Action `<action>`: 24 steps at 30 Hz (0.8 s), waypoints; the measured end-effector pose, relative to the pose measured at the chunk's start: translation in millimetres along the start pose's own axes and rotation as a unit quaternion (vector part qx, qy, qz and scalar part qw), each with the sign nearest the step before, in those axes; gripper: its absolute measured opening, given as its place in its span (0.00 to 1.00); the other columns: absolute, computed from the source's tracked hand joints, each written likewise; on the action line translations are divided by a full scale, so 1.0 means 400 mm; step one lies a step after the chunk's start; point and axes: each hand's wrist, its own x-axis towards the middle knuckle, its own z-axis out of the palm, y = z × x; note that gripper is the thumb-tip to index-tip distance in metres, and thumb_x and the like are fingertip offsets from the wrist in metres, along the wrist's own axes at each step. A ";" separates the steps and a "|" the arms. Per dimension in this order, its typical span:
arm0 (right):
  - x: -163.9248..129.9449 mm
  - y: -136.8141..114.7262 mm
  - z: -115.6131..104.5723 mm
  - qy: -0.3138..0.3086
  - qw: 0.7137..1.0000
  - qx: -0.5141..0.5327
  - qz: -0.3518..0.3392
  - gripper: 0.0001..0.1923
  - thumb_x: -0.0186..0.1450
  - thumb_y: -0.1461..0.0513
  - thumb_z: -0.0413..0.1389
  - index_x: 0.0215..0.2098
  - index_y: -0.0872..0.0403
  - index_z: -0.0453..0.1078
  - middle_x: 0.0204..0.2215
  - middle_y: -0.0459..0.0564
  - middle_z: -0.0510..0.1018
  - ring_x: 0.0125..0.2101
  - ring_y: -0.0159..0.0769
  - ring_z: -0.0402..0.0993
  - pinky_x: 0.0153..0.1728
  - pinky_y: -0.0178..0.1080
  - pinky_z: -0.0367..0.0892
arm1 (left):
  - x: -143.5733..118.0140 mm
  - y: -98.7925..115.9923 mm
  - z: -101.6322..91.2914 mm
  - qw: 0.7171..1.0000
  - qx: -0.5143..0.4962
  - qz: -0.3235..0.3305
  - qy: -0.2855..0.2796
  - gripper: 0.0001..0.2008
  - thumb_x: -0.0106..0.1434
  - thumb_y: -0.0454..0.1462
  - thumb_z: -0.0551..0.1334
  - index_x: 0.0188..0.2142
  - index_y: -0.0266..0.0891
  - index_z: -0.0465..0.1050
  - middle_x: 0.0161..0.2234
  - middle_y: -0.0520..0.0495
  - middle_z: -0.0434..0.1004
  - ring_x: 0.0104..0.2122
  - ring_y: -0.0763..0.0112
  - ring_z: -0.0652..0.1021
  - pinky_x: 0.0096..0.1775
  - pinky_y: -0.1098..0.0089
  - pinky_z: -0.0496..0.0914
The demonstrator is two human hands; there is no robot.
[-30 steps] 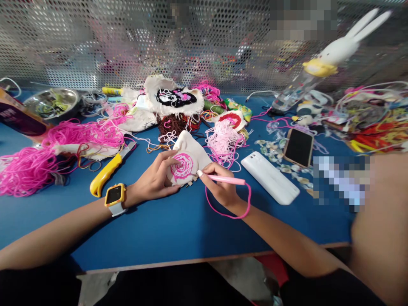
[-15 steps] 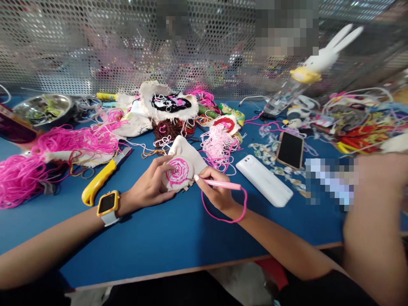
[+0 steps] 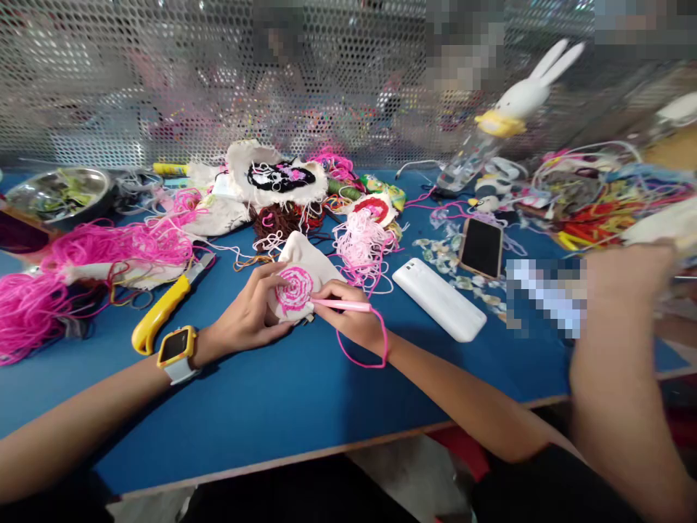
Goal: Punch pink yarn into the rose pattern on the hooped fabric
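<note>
Stitching pink spiral on cloth piece (image 3: 297,280), just left of white case (image 3: 438,298). Left hand (image 3: 251,316) grips cloth, fingers pinning it taut. Right hand (image 3: 351,319) pinches pink needle tool (image 3: 342,305), tip at spiral edge. Best: keep cloth stretched, tool upright, yarn (image 3: 364,352) slack.

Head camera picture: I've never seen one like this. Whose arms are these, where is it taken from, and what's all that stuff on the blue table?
There is no machine here. The camera sits on a person's head and looks down at their own two bare hands. The left hand, with a yellow watch on its wrist, steadies a cream cloth stitched with a pink spiral. The right hand holds a thin pink needle tool to the cloth, with pink yarn looping from it. On the blue table lie heaps of pink yarn, a yellow knife, a white case and a phone. The blurred arm at right belongs to someone else.
</note>
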 end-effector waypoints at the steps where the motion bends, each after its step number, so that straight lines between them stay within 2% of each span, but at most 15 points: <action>1: 0.000 -0.003 -0.001 0.006 1.000 0.010 0.013 0.02 0.63 0.64 0.59 0.31 0.55 0.72 0.31 0.48 0.78 0.34 0.32 0.76 0.37 0.36 0.69 | 0.000 -0.001 -0.001 1.000 -0.002 0.003 0.000 0.33 0.58 0.40 0.68 0.57 0.40 0.54 0.60 0.31 0.57 0.61 0.48 0.64 0.57 0.45 0.67; 6: -0.009 -0.021 0.006 0.021 0.998 0.050 0.044 0.04 0.61 0.62 0.60 0.30 0.55 0.71 0.27 0.45 0.78 0.28 0.29 0.73 0.29 0.33 0.68 | 0.004 -0.012 -0.009 0.999 -0.037 -0.001 -0.027 0.36 0.59 0.38 0.67 0.62 0.40 0.51 0.62 0.31 0.55 0.64 0.49 0.60 0.61 0.44 0.61; 9: -0.013 -0.027 0.013 0.014 0.996 0.066 0.050 0.03 0.61 0.61 0.59 0.31 0.52 0.72 0.25 0.44 0.77 0.25 0.27 0.72 0.25 0.32 0.66 | 0.009 -0.020 -0.019 0.990 -0.128 -0.057 -0.025 0.43 0.59 0.39 0.68 0.67 0.42 0.45 0.65 0.31 0.51 0.65 0.49 0.60 0.61 0.45 0.61; 11: -0.012 -0.028 0.014 0.026 0.997 0.063 0.048 0.02 0.62 0.60 0.58 0.32 0.50 0.72 0.25 0.45 0.78 0.25 0.27 0.73 0.24 0.32 0.65 | 0.012 -0.024 -0.025 0.962 -0.242 -0.122 -0.017 0.41 0.62 0.43 0.64 0.68 0.42 0.44 0.65 0.31 0.56 0.61 0.52 0.68 0.58 0.50 0.68; 14: -0.007 -0.028 0.011 0.031 0.998 0.033 0.045 0.05 0.62 0.60 0.59 0.30 0.52 0.70 0.24 0.44 0.77 0.24 0.26 0.72 0.24 0.32 0.65 | 0.014 -0.027 -0.033 0.915 -0.336 -0.222 -0.022 0.28 0.68 0.45 0.57 0.64 0.38 0.58 0.58 0.34 0.70 0.53 0.56 0.76 0.52 0.56 0.74; 16: -0.004 -0.027 0.008 0.016 0.999 0.017 0.039 0.08 0.63 0.59 0.58 0.28 0.53 0.70 0.23 0.44 0.76 0.23 0.25 0.71 0.24 0.32 0.65 | 0.012 -0.027 -0.035 0.915 -0.316 -0.249 -0.031 0.25 0.68 0.46 0.58 0.61 0.39 0.65 0.55 0.38 0.73 0.52 0.57 0.76 0.52 0.58 0.74; 18: -0.004 -0.025 0.006 0.010 1.000 0.011 0.027 0.08 0.63 0.58 0.57 0.28 0.53 0.70 0.23 0.44 0.76 0.24 0.26 0.71 0.24 0.33 0.65 | 0.010 -0.029 -0.033 0.929 -0.276 -0.243 -0.032 0.25 0.67 0.47 0.59 0.60 0.40 0.67 0.56 0.41 0.74 0.52 0.58 0.76 0.52 0.59 0.73; 24: -0.016 -0.024 0.003 0.040 0.999 0.015 0.009 0.09 0.63 0.59 0.58 0.26 0.52 0.68 0.20 0.44 0.73 0.23 0.26 0.68 0.23 0.37 0.62 | -0.004 -0.039 -0.024 0.953 -0.191 -0.233 0.006 0.27 0.69 0.48 0.56 0.62 0.38 0.63 0.56 0.41 0.73 0.50 0.60 0.77 0.50 0.61 0.74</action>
